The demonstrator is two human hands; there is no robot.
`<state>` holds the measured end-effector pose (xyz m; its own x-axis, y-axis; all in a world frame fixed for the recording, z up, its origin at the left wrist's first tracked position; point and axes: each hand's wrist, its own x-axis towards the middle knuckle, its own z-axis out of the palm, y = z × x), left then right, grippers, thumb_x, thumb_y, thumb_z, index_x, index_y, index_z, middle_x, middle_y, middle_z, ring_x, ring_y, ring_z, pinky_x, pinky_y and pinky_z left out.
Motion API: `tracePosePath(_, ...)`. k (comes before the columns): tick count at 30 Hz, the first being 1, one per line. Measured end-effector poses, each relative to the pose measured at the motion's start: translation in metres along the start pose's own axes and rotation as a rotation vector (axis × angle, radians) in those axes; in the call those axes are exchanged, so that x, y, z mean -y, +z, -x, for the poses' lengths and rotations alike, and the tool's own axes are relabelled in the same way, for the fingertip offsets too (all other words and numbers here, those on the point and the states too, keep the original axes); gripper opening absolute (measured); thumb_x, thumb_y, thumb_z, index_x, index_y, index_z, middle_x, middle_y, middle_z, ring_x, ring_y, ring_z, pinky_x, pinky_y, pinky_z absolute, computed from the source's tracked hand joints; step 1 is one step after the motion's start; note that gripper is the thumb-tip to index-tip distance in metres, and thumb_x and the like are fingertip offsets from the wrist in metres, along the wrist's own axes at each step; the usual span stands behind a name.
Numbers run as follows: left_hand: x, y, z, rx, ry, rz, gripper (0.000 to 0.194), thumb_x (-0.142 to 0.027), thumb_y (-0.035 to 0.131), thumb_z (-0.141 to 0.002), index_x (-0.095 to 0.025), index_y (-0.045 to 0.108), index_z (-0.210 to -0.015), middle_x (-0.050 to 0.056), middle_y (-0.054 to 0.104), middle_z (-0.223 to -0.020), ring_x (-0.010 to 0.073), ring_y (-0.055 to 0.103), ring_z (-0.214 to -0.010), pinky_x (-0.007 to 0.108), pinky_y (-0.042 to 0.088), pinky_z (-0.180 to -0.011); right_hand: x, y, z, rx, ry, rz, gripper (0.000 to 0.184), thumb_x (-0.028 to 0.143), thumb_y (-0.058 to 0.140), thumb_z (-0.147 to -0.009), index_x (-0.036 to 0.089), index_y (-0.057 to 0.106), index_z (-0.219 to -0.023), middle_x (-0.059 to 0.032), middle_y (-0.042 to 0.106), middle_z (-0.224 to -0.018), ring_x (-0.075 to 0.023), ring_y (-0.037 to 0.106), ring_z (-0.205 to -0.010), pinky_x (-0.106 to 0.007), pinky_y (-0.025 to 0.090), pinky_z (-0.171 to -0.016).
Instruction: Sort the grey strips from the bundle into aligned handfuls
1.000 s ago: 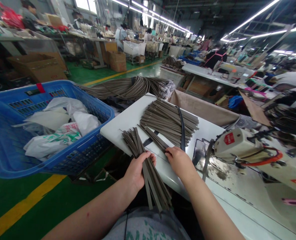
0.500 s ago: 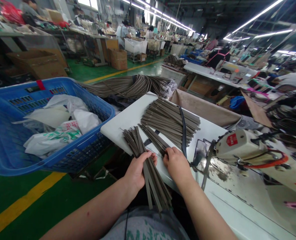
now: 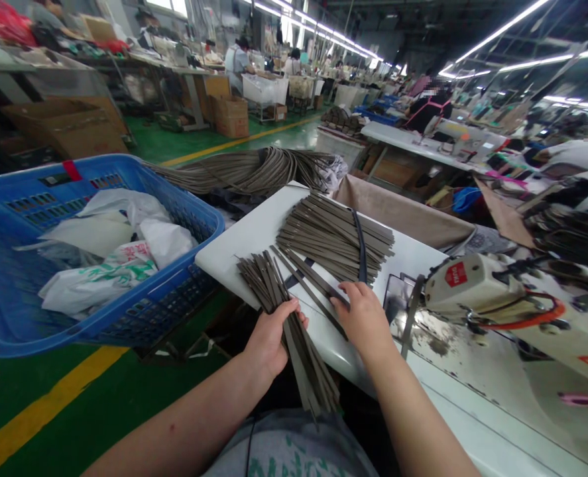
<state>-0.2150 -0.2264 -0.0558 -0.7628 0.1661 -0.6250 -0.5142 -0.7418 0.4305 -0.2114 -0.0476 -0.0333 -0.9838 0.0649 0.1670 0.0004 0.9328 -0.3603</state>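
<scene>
So the left hand (image 3: 274, 334) had its fingers wrapped closed around the middle of a bundle of strips (image 3: 307, 364), right around the lower centre of the frame. That bundle ran long-ways on a diagonal, one end fanning out up-left over the edge of the white table (image 3: 254, 232), the other pointing down-right toward the shirt. The right hand (image 3: 366, 318) was just right of centre, fingers bent and only slightly parted at the lower ends of a couple of loose strips (image 3: 319, 275); couldn't tell if it was actually pinching one. Those slanted the same way, upper left to lower right. Just above them sat a big flat pile of strips (image 3: 323, 232), slanting similarly but flatter, with a black band (image 3: 361, 248) lying across its right part. As for stuff crowding the spot: a sewing machine (image 3: 477, 285) took up the right side, a blue basket (image 3: 144, 311) with plastic bags (image 3: 99, 278) filled the left, and a heap of long strips (image 3: 254, 172) lay behind the table.
</scene>
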Motion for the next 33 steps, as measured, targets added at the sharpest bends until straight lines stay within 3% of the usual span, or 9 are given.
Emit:
tracePosePath(3,0.000,-0.001,0.001,0.036,0.017,0.006,0.018,-0.017,0.080,-0.075,-0.012,0.063,-0.073,0.001,0.059,-0.062,0.0105,0.058,-0.053,0.025,0.057,-0.059,-0.017,0.010,-0.007,0.042,0.049,0.022,0.025,0.022,0.062,-0.087,0.014,0.066,-0.111,-0.0125,0.066,-0.105,-0.0249,0.062,-0.096,-0.037,0.047,-0.091)
tracePosePath(8,0.001,-0.003,0.000,0.032,0.022,-0.015,0.019,-0.017,0.081,-0.073,-0.012,0.064,-0.073,0.001,0.060,-0.064,0.0110,0.059,-0.055,0.026,0.057,-0.059,-0.019,0.016,-0.010,0.139,0.124,-0.068,0.011,0.018,0.059,-0.087,0.019,0.066,-0.096,-0.0038,0.063,-0.089,-0.0191,0.061,-0.083,-0.031,0.048,-0.082)
tracePosePath(12,0.000,-0.002,0.000,0.003,0.004,-0.004,0.016,-0.014,0.080,-0.074,-0.013,0.063,-0.073,0.001,0.061,-0.064,0.0116,0.060,-0.056,0.025,0.057,-0.059,-0.011,0.017,-0.006,0.068,0.017,0.140,0.011,0.017,0.054,-0.093,0.017,0.064,-0.099,-0.0093,0.061,-0.099,-0.0226,0.060,-0.093,-0.034,0.046,-0.090)
tracePosePath(17,-0.001,-0.002,0.000,0.004,0.000,-0.001,0.017,-0.015,0.080,-0.074,-0.012,0.063,-0.073,0.002,0.061,-0.064,0.0117,0.061,-0.056,0.025,0.058,-0.059,-0.002,0.016,-0.002,0.136,-0.098,0.418,0.017,0.014,0.046,-0.098,0.013,0.062,-0.103,-0.0149,0.063,-0.101,-0.0272,0.060,-0.098,-0.036,0.045,-0.088)
tracePosePath(24,-0.001,-0.003,0.000,0.000,0.001,-0.017,0.016,-0.015,0.080,-0.074,-0.012,0.064,-0.074,0.002,0.062,-0.064,0.0121,0.061,-0.056,0.026,0.059,-0.059,-0.003,0.011,-0.012,0.251,0.000,0.297,0.017,0.016,0.050,-0.094,0.011,0.061,-0.106,-0.0133,0.065,-0.103,-0.0241,0.064,-0.094,-0.032,0.045,-0.087)
tracePosePath(29,-0.003,-0.001,0.003,0.002,0.000,-0.018,0.016,-0.015,0.080,-0.073,-0.012,0.064,-0.072,0.002,0.062,-0.065,0.0122,0.061,-0.055,0.026,0.059,-0.059,0.003,0.014,-0.008,0.195,0.001,0.331,0.016,0.011,0.049,-0.092,0.010,0.061,-0.103,-0.0149,0.063,-0.101,-0.0263,0.062,-0.099,-0.034,0.043,-0.090)
tracePosePath(33,-0.003,-0.002,0.002,0.004,-0.007,-0.021,0.016,-0.015,0.080,-0.072,-0.012,0.064,-0.072,0.002,0.062,-0.064,0.0123,0.061,-0.055,0.026,0.058,-0.059,0.008,0.013,-0.003,0.163,0.019,0.297,0.014,0.018,0.053,-0.094,0.014,0.059,-0.106,-0.0135,0.064,-0.103,-0.0263,0.062,-0.100,-0.034,0.044,-0.089)
